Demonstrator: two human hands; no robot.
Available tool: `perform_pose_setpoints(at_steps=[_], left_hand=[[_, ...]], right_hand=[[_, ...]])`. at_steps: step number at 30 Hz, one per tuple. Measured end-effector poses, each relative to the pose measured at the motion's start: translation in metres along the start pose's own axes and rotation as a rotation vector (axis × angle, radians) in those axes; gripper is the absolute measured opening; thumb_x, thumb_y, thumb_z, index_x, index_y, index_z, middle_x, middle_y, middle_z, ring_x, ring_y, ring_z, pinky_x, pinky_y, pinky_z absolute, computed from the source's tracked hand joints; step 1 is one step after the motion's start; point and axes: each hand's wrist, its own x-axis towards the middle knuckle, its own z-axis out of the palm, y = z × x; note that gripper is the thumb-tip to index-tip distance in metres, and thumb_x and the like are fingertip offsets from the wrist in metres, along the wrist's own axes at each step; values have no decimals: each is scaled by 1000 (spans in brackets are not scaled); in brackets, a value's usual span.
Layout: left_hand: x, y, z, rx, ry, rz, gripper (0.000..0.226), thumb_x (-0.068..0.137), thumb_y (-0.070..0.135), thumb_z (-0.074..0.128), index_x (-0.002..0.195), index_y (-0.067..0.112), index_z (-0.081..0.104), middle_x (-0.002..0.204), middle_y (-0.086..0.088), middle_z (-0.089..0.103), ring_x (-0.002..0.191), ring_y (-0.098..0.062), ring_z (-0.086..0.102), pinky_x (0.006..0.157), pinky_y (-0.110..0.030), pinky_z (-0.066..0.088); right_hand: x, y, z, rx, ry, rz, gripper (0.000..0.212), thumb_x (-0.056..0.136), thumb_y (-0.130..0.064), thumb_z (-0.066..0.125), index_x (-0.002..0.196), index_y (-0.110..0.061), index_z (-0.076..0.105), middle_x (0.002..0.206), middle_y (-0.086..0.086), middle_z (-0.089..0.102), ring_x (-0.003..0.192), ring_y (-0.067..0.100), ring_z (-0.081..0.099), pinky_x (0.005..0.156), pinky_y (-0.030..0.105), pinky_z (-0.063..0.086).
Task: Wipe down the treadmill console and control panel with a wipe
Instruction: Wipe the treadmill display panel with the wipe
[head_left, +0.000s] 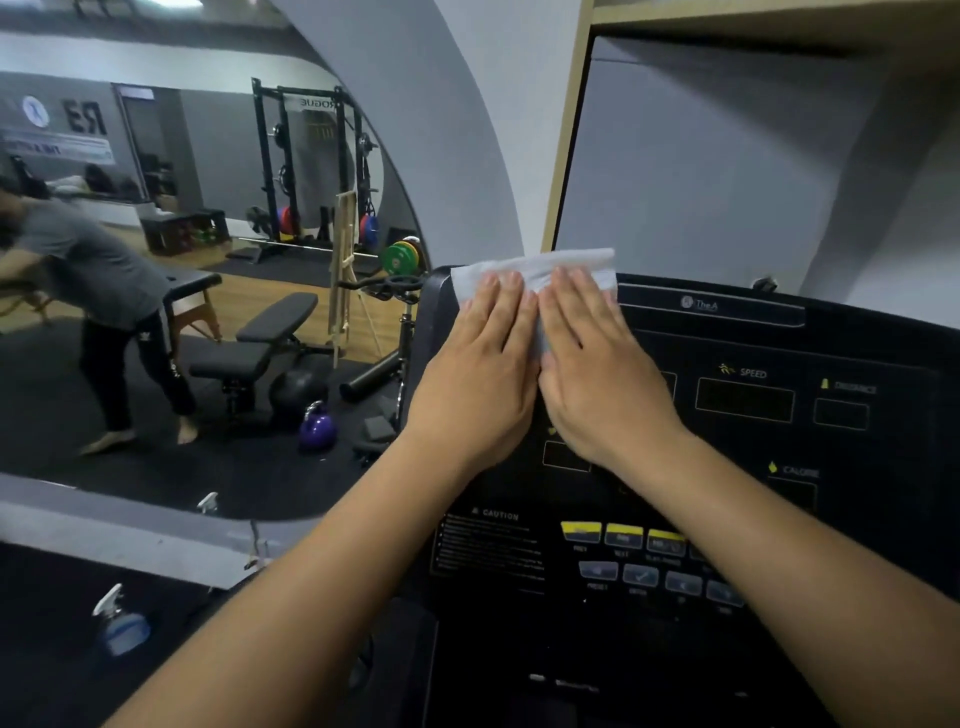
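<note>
**Both hands flat on the wipe at the top left corner**

Our left hand (483, 364) and right hand (597, 364) lie side by side and touch, with the fingers straight. They do not grab anything. They press the wipe (545, 267) flat against the console (753, 312).

The wipe is a white sheet at the console's top left corner. Its long side runs left to right along the top edge, and part of it sticks out past our fingertips.

Almost all of the console lies to the right of our hands and down toward us. The SPEED window (744, 399) is off to the right. The control panel (649, 561) with its yellow buttons is lower, between our forearms.

Our right hand is closer to that big dark part. So we think the next move is a slide to the right, or a pull down toward us — with the wipe kept flat under both palms.
</note>
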Motion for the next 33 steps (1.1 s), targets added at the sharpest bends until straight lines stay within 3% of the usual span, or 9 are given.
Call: perform_pose_setpoints(at_steps=[6,9,11,14,18,23,25,28,33], left_hand=[[-87,29,21,-60,-61,47,61,98,33,31,147,-2,33,157,-21,22,149,-32,12,117,-48,25],[-83,29,24,-25,-66,66,63,98,36,31,147,-4,30,157,-23,20,149,-33,10,119,-47,21],[-54,23,18,-8,-90,58,66,100,40,22,151,-2,19,160,-23,10,150,-33,1,120,-47,16],[-10,13,8,-22,-93,3,67,99,42,11,153,2,7,162,-19,0,150,-29,-7,121,-47,12],[-32,22,10,-78,-85,-1,65,100,42,16,153,5,8,162,-15,0,150,-26,-7,122,-44,7],[-90,37,27,-79,-98,82,64,100,38,30,152,1,20,161,-18,9,150,-28,1,121,-46,13],[-72,34,24,-76,-85,86,63,100,37,29,151,1,22,160,-19,12,150,-30,4,120,-48,15],[-27,31,5,-116,-55,17,59,103,36,28,151,2,22,160,-18,14,150,-29,5,121,-45,14],[-38,36,2,-201,28,5,50,100,31,35,140,5,49,154,-13,36,147,-26,23,109,-35,35]], right_hand=[[-94,-15,26,20,-83,-83,65,89,-28,37,146,2,31,155,21,27,146,32,19,118,46,15],[-92,-9,27,-3,-87,-108,65,87,-28,37,144,3,35,153,21,31,143,33,26,118,43,14],[-66,-4,16,-26,-66,-78,65,90,-30,33,146,3,30,155,22,27,145,32,22,121,42,8],[-27,4,1,-8,-60,-23,63,95,-30,24,151,-2,12,161,16,7,149,25,1,119,36,-5],[-46,0,7,2,-47,-24,67,91,-32,19,151,-3,15,160,16,9,149,26,2,121,40,1],[-116,-4,27,41,-117,-108,69,86,-27,36,149,-1,25,158,16,20,147,28,16,120,41,10],[-99,1,21,19,-90,-107,67,87,-25,37,148,0,28,157,17,24,146,30,20,120,38,5],[-57,11,1,45,-61,-13,62,95,-22,37,152,-5,18,161,13,11,149,24,5,119,30,-10],[-74,13,8,77,-33,-29,60,94,-26,36,149,-5,28,159,15,20,148,28,12,121,41,6]])
